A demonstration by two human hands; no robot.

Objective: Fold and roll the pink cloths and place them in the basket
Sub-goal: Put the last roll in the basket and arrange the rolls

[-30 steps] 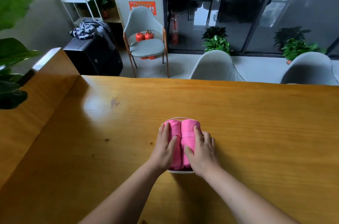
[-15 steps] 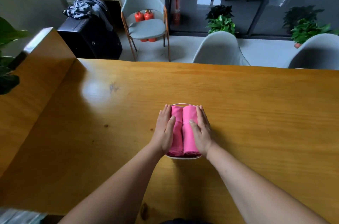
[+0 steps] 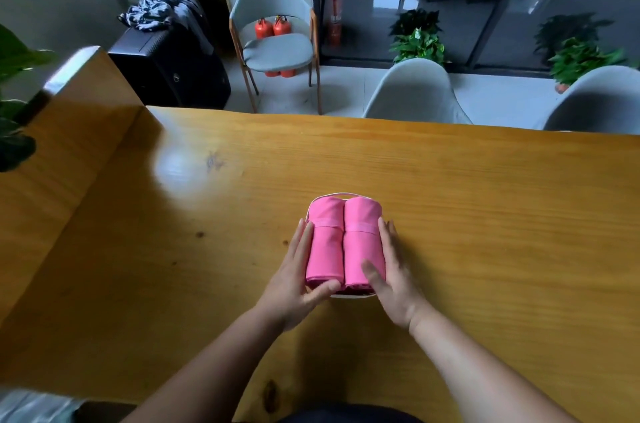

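Two rolled pink cloths (image 3: 325, 242) lie side by side in the white basket (image 3: 341, 194) at my twelve o'clock. My flat left hand (image 3: 294, 279) touches its nine o'clock side, my flat right hand (image 3: 394, 275) its three.

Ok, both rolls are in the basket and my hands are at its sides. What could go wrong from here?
1. The pink rolls fill the basket and rise above its rim; releasing the left hand and right hand may let them loosen or unroll.
2. The basket sits on a glossy table; an uneven squeeze could slide or tip it.
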